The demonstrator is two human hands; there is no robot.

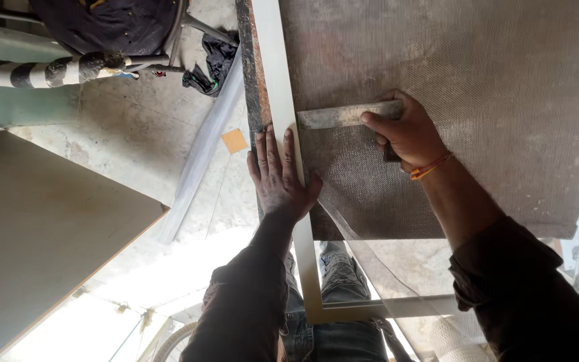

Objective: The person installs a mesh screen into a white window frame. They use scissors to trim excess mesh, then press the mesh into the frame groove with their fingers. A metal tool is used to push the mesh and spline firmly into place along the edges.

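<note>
My left hand (277,173) lies flat, fingers spread, on the white frame bar (277,74) of a screen panel, pressing it against the table edge. My right hand (407,134) grips a flat metal blade tool (343,115) and holds it across the grey mesh (450,60), its tip touching the frame bar's inner edge. An orange thread band circles my right wrist. Loose mesh (376,258) hangs off the panel's near side toward my knees.
A rusty table edge (250,67) runs beside the frame. A plain board (41,228) stands at left. On the concrete floor lie a long white strip (199,157), an orange square (234,141) and a dark cloth (212,64). A striped pole (35,72) is at top left.
</note>
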